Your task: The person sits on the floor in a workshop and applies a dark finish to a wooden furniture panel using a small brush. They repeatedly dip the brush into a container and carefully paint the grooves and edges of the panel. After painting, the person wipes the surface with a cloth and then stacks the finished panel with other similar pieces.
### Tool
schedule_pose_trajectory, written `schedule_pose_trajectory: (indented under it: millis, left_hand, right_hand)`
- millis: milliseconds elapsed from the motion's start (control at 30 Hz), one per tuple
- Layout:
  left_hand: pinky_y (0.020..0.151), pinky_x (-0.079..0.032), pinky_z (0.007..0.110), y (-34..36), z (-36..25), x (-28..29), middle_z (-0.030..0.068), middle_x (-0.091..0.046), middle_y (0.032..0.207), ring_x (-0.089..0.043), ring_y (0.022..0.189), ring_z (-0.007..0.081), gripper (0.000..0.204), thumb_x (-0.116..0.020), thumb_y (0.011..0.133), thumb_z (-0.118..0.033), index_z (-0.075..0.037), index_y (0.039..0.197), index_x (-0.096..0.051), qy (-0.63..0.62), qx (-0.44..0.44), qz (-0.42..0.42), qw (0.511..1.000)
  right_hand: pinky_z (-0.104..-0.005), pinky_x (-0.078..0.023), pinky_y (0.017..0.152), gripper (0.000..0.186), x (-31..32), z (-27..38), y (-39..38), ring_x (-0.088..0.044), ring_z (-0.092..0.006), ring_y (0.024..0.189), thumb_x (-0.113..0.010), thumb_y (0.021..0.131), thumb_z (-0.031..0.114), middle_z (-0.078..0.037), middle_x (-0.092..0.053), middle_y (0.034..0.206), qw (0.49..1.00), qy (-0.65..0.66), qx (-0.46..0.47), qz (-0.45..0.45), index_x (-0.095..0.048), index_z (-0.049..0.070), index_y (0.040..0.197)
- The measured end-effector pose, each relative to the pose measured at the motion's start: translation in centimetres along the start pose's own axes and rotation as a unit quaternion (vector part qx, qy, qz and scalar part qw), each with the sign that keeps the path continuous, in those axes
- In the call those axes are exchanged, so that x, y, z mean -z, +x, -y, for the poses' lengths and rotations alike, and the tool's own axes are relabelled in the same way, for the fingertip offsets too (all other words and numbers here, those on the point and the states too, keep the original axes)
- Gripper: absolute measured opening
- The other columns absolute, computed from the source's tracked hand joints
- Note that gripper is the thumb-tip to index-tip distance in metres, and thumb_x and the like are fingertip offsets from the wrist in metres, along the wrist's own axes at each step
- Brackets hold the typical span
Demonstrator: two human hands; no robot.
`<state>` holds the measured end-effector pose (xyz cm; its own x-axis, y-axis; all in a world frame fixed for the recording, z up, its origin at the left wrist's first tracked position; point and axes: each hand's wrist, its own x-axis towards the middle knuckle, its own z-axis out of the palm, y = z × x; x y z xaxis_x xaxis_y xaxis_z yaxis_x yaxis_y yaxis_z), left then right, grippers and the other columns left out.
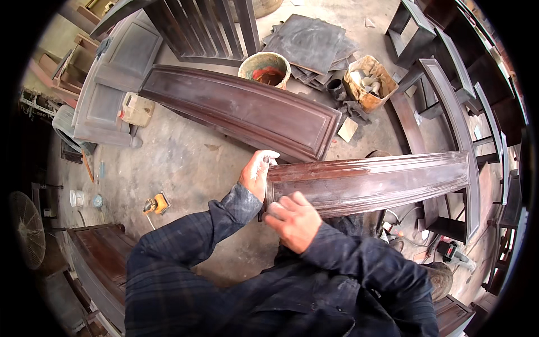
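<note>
A long dark brown wooden panel with a raised moulded border lies across in front of me, its left end close to my body. Around the far corner of that end, my left hand is closed, with thumb and fingers gripping the edge. My right hand rests at the near corner of the same end, fingers bent and pressed together. Whatever those fingers may hold is hidden beneath them. Beyond the panel, a second dark panel of similar shape slants over the floor.
A bucket with reddish contents stands behind the second panel, beside stacked dark boards and a stained bag. Left are a jerrycan, a yellow sander and a fan. Dark frames crowd the right; a power tool lies below.
</note>
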<state>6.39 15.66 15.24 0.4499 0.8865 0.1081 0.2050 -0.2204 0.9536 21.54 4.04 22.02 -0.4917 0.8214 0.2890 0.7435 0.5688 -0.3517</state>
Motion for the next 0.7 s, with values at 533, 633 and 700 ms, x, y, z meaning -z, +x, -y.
schedule_pose_trajectory:
  millis: [533, 633, 700]
  left_hand:
    - [0.092, -0.046, 0.031, -0.5, 0.4, 0.2, 0.0068, -0.063, 0.103, -0.058, 0.098, 0.0152, 0.034, -0.042, 0.109, -0.03, -0.002, 0.12, -0.058, -0.041, 0.001, -0.007, 0.999]
    - [0.093, -0.045, 0.032, 0.2, -0.4, -0.4, 0.007, -0.062, 0.106, -0.058, 0.099, 0.0151, 0.032, -0.042, 0.108, -0.026, -0.002, 0.121, -0.059, -0.041, 0.01, 0.005, 0.999]
    - [0.096, -0.044, 0.032, 0.1, -0.5, -0.2, 0.0073, -0.062, 0.111, -0.057, 0.102, 0.0152, 0.033, -0.042, 0.107, -0.026, -0.001, 0.121, -0.059, -0.039, 0.017, 0.026, 0.999]
  right_hand:
    - [-0.0377, -0.041, 0.077, 0.019, 10.1, -9.0, -13.6, -0.055, -0.0216, 0.082, -0.065, 0.072, 0.009, 0.0, -0.056, 0.083, 0.989, -0.108, -0.101, 0.023, -0.068, 0.015, 0.091]
    - [-0.0394, -0.042, 0.075, 0.031, 12.1, -10.0, -16.6, -0.059, -0.0237, 0.082, -0.066, 0.066, 0.001, 0.0, -0.062, 0.088, 0.979, -0.122, -0.164, 0.024, -0.071, 0.016, 0.092]
    - [-0.0391, -0.043, 0.077, 0.027, 7.8, -8.4, -14.6, -0.058, -0.0229, 0.086, -0.065, 0.067, 0.009, -0.001, -0.06, 0.091, 0.986, -0.11, -0.118, 0.033, -0.068, 0.017, 0.093]
